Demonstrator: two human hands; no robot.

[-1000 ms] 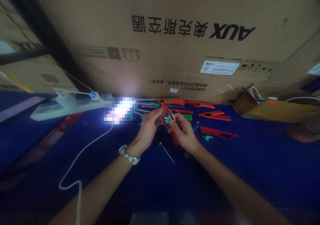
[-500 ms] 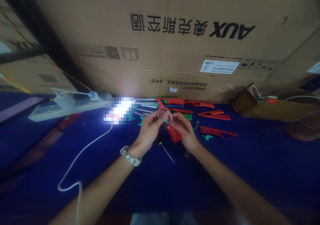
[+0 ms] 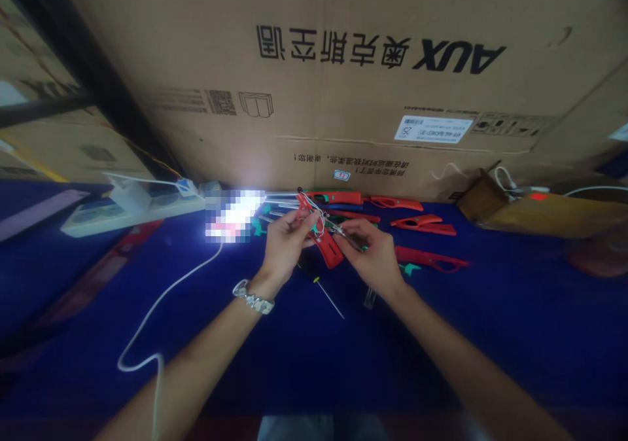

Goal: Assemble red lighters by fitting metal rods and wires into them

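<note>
My left hand [image 3: 283, 250] is closed on a red lighter casing [image 3: 328, 251], an opened half of a long-nosed gas lighter. Thin white wires [image 3: 318, 213] loop over its upper end, beside my thumb. My right hand [image 3: 377, 254] pinches a small dark and metallic part [image 3: 354, 241] just right of the casing; my fingers hide most of it. Below the hands lies a thin screwdriver [image 3: 328, 297] with a yellow collar, its handle in shadow. To the right, near my right hand, are a red casing [image 3: 426, 256] and a green trigger piece [image 3: 409, 269].
Behind stands a large cardboard box [image 3: 343, 114]. More red casings [image 3: 422, 223] and metal tubes [image 3: 279, 203] lie along its foot. On the left are a power strip [image 3: 132, 207], a glaring pixelated lamp and its white cable [image 3: 161, 297]. A small open carton [image 3: 540, 215] sits right.
My right hand has come away from the casing to the right and now pinches a small part. The casing, in my left hand, has shifted slightly left and up.
</note>
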